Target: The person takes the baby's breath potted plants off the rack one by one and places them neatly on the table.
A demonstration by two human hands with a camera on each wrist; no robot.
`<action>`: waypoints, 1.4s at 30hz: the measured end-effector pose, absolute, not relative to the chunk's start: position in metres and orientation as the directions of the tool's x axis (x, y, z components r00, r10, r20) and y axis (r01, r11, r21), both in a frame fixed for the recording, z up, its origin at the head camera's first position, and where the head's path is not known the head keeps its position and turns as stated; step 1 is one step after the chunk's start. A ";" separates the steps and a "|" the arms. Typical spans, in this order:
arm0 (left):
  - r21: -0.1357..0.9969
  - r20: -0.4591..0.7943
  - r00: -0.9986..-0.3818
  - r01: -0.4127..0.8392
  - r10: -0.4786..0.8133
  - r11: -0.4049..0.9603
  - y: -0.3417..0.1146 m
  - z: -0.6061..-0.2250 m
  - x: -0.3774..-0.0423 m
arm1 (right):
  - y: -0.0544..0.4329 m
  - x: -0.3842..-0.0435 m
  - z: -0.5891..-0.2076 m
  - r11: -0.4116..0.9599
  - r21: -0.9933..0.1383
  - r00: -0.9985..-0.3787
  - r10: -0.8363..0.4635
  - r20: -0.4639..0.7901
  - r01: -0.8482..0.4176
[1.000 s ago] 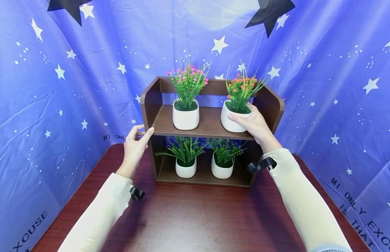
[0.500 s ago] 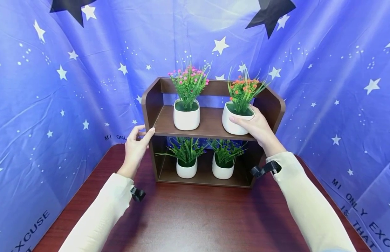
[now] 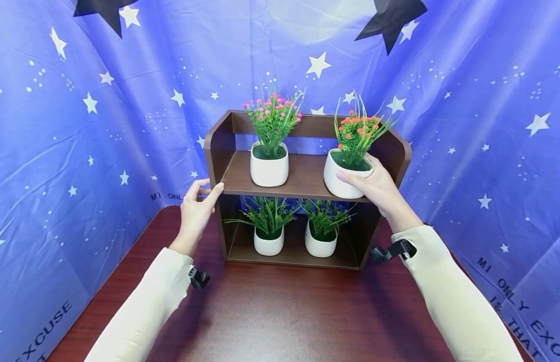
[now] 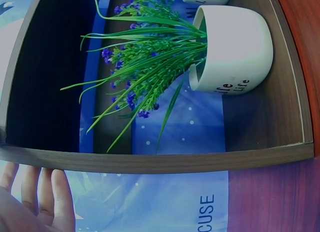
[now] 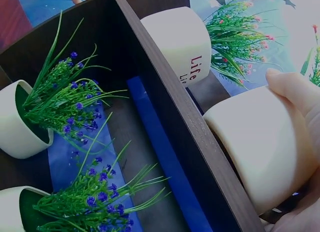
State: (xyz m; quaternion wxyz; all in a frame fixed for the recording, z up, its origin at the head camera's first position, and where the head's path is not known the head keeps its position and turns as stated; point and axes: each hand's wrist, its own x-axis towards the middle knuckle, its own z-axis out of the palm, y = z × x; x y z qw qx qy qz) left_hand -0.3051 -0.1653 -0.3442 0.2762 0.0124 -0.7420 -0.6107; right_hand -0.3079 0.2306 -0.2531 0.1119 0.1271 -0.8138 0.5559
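Observation:
My right hand grips a white pot of orange flowers at the right of the shelf's upper board, thumb across its front. The pot leans slightly, its base by the board's front edge. My left hand holds the left side panel of the brown two-tier shelf, its thumb at the front edge and its fingers against the outer face. A white pot of pink flowers stands upright on the upper board, left of the held one.
Two white pots with blue-purple flowers, one left and one right, stand on the lower tier. The shelf rests on a dark red wooden table. Blue star-printed cloth hangs around the back and sides.
My right hand has shifted the pot of orange flowers to the right and towards the front edge of the upper board. My left hand stays on the side panel.

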 end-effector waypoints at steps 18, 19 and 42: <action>0.913 0.394 -0.846 0.315 -0.359 0.260 -0.165 -0.344 -0.304 | 0.244 -0.281 -0.261 0.327 -0.869 -0.928 -0.092 0.361 -0.370; 0.913 0.394 -0.846 0.315 -0.359 0.259 -0.165 -0.344 -0.303 | 0.245 -0.278 -0.261 0.340 -0.866 -0.930 -0.087 0.358 -0.365; 0.912 0.397 -0.846 0.322 -0.355 0.253 -0.165 -0.344 -0.306 | 0.255 -0.247 -0.266 0.506 -0.777 -0.911 -0.047 0.409 -0.375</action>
